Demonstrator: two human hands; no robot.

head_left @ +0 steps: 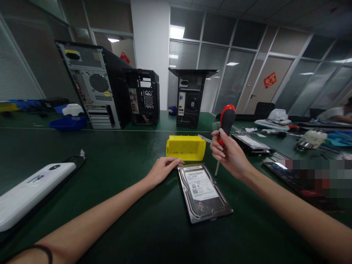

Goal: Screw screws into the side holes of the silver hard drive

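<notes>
The right hand point(234, 154) is firmly gripping a screwdriver point(228, 120) beside the hard drive point(202, 185) lying on the bench point(143, 234). The left hand point(161, 171) is reaching its far corner, hold unclear; tip alignment is seemingly calling for steadiness.

The red-and-black rounded screwdriver handle point(228, 121) is showing red at its end and collar. The open rectangular plastic bin point(186, 148) is glowing bright yellow. The flat metal hard drive point(205, 194) is showing silver-grey around a white label carrying black print. The smooth worktop point(123, 146) is appearing dark green.
</notes>
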